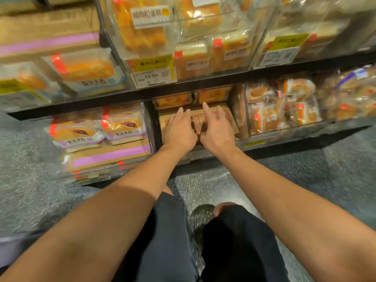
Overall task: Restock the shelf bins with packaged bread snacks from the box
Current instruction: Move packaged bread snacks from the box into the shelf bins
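Both my hands reach into the middle bin (151, 127) of the bottom shelf. My left hand (179, 131) lies flat, fingers straight, on brown packaged bread snacks (227, 117) stacked in that bin. My right hand (216, 131) rests beside it on the same packs, fingers spread and mostly straight. Two more brown packs (173, 100) stand at the back of the bin. The box is not in view.
The left bin holds purple-labelled bread packs (122, 127); the right bin holds round buns in clear wrap (282, 106). Upper shelf bins (154, 72) with price tags hang above. My knees (223, 208) are over the speckled grey floor (284, 165).
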The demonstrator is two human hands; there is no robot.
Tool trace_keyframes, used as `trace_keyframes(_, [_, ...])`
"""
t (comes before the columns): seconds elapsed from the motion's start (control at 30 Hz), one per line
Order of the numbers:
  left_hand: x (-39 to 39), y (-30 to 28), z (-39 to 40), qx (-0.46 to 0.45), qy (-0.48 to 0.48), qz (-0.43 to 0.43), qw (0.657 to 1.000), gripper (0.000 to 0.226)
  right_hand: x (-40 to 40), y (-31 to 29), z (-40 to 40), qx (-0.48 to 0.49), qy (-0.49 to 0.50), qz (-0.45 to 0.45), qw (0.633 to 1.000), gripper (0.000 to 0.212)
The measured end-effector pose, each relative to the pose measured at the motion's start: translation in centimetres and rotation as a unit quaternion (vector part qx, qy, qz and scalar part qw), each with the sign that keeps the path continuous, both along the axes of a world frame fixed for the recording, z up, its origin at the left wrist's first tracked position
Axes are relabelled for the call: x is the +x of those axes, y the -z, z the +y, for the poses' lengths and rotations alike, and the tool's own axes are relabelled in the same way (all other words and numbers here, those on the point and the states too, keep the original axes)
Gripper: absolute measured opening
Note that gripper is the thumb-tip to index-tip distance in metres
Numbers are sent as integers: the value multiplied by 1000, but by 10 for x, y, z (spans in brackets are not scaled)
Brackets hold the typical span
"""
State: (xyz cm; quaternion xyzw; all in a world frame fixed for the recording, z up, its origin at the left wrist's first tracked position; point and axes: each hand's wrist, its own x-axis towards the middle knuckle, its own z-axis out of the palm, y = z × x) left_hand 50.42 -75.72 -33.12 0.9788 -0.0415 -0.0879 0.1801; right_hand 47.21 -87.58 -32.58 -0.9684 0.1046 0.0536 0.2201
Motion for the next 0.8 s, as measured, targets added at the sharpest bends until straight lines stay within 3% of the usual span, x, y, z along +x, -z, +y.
trace_keyframes(0.07, [-23, -26, 13, -20, 3, 24, 1000, 57, -25, -32, -5, 10, -13, 11, 1000, 92])
trace_keyframes(0.17, [-69, -88, 36, -31, 4, 46, 998, 72, -67, -102, -5, 18, -34, 47, 998, 93])
trace_keyframes(0.43, [-247, -281, 98, -41, -125, 143, 981, 67, -195, -304, 58, -11, -160, 187, 969, 80])
trace_keyframes(0.63, [-388, -343, 196, -55, -260, 174, 948, 57, -280, -364, 169, 11, -319, 196, 927, 74])
trace_keyframes(0.8, [-489, -378, 301, -94, -401, 138, 901, 59, -356, -387, 292, 11, -422, 199, 884, 64])
